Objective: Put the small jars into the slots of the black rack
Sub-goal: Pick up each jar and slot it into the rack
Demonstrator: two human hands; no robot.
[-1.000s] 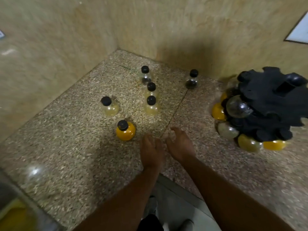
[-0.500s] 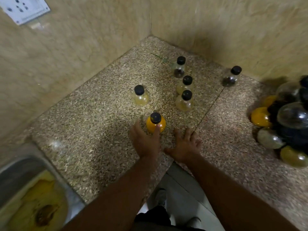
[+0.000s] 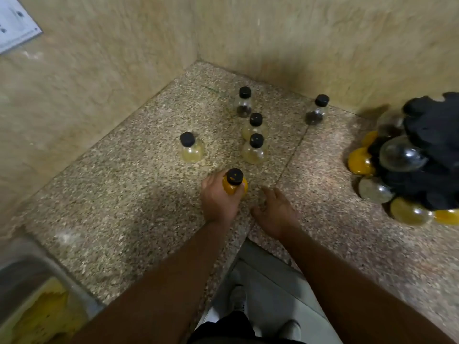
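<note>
My left hand (image 3: 218, 199) grips a small orange jar (image 3: 234, 186) with a black cap, standing on the speckled counter (image 3: 124, 194). My right hand (image 3: 275, 212) rests flat on the counter just right of it, fingers relaxed, holding nothing. Farther back stand several small black-capped jars: a pale yellow jar (image 3: 191, 148) at the left, two pale yellow jars in a line (image 3: 254, 147), and two clear jars with dark contents (image 3: 244, 103) (image 3: 316, 111). The black rack (image 3: 434, 155) at the right edge holds several round jars hanging from its slots.
Tan walls meet in a corner behind the jars. A metal sink (image 3: 32, 294) with yellow residue lies at the lower left. A white switch plate (image 3: 15, 23) is on the left wall. The counter's front edge runs below my hands, with floor and shoes beneath.
My left hand moved forward and closed around the orange jar. My right hand stayed on the counter beside it. The camera swung left, then slightly back right.
</note>
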